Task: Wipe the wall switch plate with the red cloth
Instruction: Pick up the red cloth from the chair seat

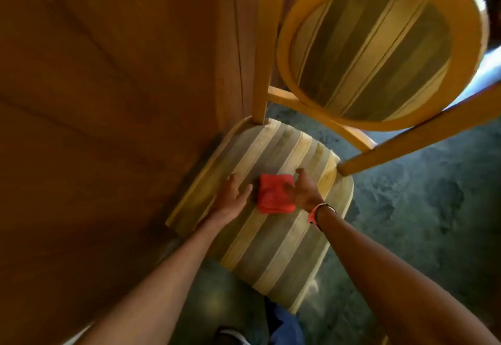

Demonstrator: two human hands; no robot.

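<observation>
Head view shows my right hand point(301, 191) spread open with its fingers point(289, 187) lying on the right edge of the red cloth point(275, 192); nothing is pinched yet, so I call it touching, not gripping. My left hand point(233, 195) is open too, palm down on the seat just beside the cloth's left edge, holding nothing; whether its thumb touches the fabric I cannot tell through the blur. The cloth sits folded into a neat square near the middle of the striped seat cushion point(273, 244) of a wooden chair point(385, 46), which stands against a brown wood panel point(108, 87) on the left. A pink band point(312, 215) circles my right wrist. Below the chair the floor point(420, 209) is dark and mottled. No switch plate appears anywhere in view, so I judge the step in hand is simply picking the cloth up. To do that well, I would close the right fingers and thumb across the whole folded stack, not only the top layer, so the square stays folded and gives a firm pad for wiping. The left hand can press the seat to steady me, then come clear. Only 1 hand needs the cloth; once it is lifted I must raise my head to find the plate on the wall.
</observation>
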